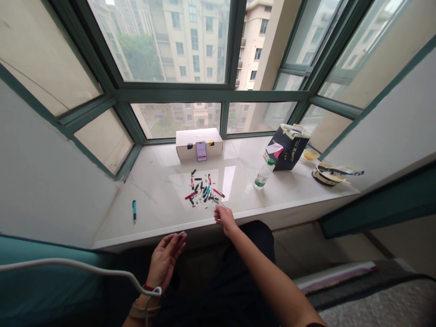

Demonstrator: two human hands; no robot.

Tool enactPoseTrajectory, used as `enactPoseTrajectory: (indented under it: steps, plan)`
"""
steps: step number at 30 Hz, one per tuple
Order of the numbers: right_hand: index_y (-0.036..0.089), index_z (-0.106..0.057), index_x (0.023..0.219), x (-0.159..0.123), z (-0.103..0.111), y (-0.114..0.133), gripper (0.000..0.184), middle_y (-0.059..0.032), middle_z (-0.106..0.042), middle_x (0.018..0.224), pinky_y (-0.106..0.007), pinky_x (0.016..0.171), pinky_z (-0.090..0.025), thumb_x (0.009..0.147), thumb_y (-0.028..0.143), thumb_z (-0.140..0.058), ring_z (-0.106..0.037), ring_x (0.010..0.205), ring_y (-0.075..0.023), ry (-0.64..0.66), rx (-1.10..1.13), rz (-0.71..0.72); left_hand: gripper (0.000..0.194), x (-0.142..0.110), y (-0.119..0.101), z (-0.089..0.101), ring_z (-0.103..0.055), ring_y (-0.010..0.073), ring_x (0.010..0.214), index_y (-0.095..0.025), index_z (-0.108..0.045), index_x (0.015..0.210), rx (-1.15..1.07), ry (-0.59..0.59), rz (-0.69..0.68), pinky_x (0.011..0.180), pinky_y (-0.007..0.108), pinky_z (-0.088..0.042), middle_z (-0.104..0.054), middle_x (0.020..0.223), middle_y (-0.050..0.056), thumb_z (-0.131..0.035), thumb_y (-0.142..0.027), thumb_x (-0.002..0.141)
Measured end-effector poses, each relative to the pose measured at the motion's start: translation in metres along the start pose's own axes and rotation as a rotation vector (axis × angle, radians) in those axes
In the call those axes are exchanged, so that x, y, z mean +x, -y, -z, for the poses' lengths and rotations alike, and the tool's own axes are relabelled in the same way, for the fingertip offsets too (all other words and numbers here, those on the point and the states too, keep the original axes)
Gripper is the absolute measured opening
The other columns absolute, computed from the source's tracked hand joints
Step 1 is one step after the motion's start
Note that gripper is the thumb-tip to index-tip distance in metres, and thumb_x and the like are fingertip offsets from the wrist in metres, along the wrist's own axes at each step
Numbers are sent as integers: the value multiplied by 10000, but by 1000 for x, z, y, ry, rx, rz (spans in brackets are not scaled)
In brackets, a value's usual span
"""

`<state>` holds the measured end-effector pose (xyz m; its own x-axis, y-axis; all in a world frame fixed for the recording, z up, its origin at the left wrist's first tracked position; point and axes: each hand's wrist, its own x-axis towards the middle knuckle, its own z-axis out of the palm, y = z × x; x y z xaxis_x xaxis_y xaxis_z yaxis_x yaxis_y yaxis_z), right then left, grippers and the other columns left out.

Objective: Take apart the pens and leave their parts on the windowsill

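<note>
Just off the front edge of the white sill, my left hand (166, 256) is closed, with a small dark pen part (180, 236) between thumb and fingertips. My right hand (225, 216) is at the sill's edge, its fingers pinched together; what they hold is too small to make out. Right beyond it lies a loose pile of pen parts (206, 192): red, black and teal barrels, small silvery tips and thin pieces. A red and black barrel (219, 193) lies at the pile's right side. Apart on the left rests a whole blue and black pen (134, 210).
Against the window stands a white box (199, 136) with a purple-screened phone (201, 151) leaning on it. To the right are a green-capped bottle (262, 176), a dark paper bag (286, 147) and a food bowl (323, 177). A white cable (85, 268) hangs by my left wrist.
</note>
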<state>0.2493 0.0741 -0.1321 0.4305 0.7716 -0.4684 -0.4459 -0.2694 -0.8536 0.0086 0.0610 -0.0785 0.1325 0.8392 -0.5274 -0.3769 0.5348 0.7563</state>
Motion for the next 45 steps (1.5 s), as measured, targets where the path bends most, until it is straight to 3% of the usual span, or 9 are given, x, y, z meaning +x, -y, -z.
enactPoseTrajectory:
  steps: [6,10,15,18,21,24,30,40,45]
  plan:
    - [142,-653,862,44,-27,5,378,-60,-675,756,-193,460,-390,825,513,-589,-489,478,-71,-63,-9,-33,185,2,4,8,-740,214,957,-161,-617,930,-2,-24,45,773,269,-606,-769,1024,104,-737,-121,795]
    - [147,-683,941,50,-30,-4,393,-43,-676,695,-224,512,-405,837,517,-600,-513,492,-100,29,-348,75,191,4,6,10,-741,223,956,-161,-611,932,0,-31,55,763,271,-607,-770,1014,106,-732,-110,795]
    - [174,-681,900,14,-23,-21,237,7,-604,655,-258,665,-443,833,391,-614,-585,651,-155,-89,-561,333,218,8,11,10,-733,225,984,-164,-607,945,2,-6,57,777,272,-607,-764,1051,113,-751,-128,785]
    - [180,-667,793,-31,-23,-27,298,13,-581,616,-248,599,-434,884,443,-564,-535,579,-134,114,-485,333,243,7,16,7,-729,234,997,-162,-612,948,2,15,64,784,276,-610,-762,1055,119,-773,-140,767]
    - [196,-711,955,-73,-25,-28,333,-5,-658,713,-238,553,-436,896,495,-577,-550,559,-122,381,-407,288,246,4,18,2,-736,233,972,-154,-616,939,11,38,62,786,275,-613,-766,1026,123,-780,-139,758]
    - [233,-742,1029,-95,-26,-27,296,-25,-713,856,-250,638,-471,863,461,-653,-600,680,-140,400,-446,398,268,-1,19,-3,-754,215,878,-150,-620,935,20,51,43,774,267,-619,-776,946,106,-797,-132,735]
    - [187,-728,829,-93,-22,-32,269,-29,-689,732,-258,614,-464,808,454,-711,-595,659,-154,306,-550,378,314,-10,22,-4,-747,238,925,-149,-632,921,55,79,23,799,286,-629,-777,965,103,-843,-166,688]
    - [188,-723,827,-103,-23,-28,210,-21,-693,744,-247,622,-468,797,395,-718,-596,667,-143,364,-539,393,339,-17,21,3,-736,266,969,-149,-643,931,89,94,25,801,289,-634,-781,955,108,-859,-181,672]
    - [178,-692,872,-81,-17,-28,271,-11,-647,681,-235,508,-460,813,443,-685,-577,565,-133,355,-445,305,291,-13,18,8,-734,262,978,-149,-631,936,70,60,30,798,291,-629,-771,1018,130,-822,-148,716]
